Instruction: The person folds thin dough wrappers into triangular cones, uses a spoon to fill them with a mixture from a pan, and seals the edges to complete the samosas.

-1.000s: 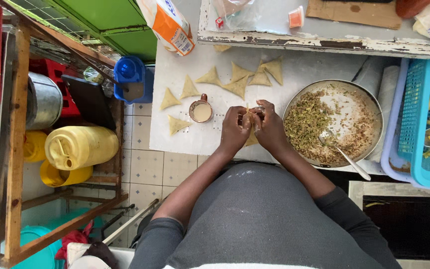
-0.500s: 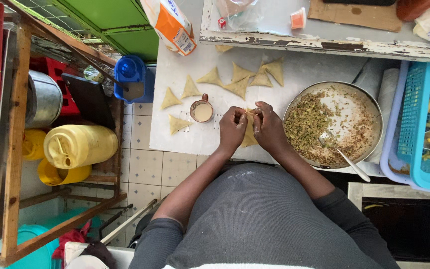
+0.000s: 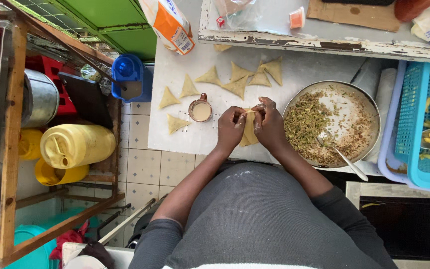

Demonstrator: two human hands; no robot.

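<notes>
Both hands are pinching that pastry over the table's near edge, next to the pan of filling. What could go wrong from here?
1. The pastry, pinched between left hand and right hand, hangs near the table edge; a slip might drop it on the floor.
2. The spoon handle juts over the pan rim; an elbow could flip it.
3. The small cup sits close to the left hand and might tip.

The cup (image 3: 200, 110) stands on the table (image 3: 185, 142), left of the hands. The pan (image 3: 332, 122) is on the right, with folded triangles (image 3: 238, 85) behind.
</notes>
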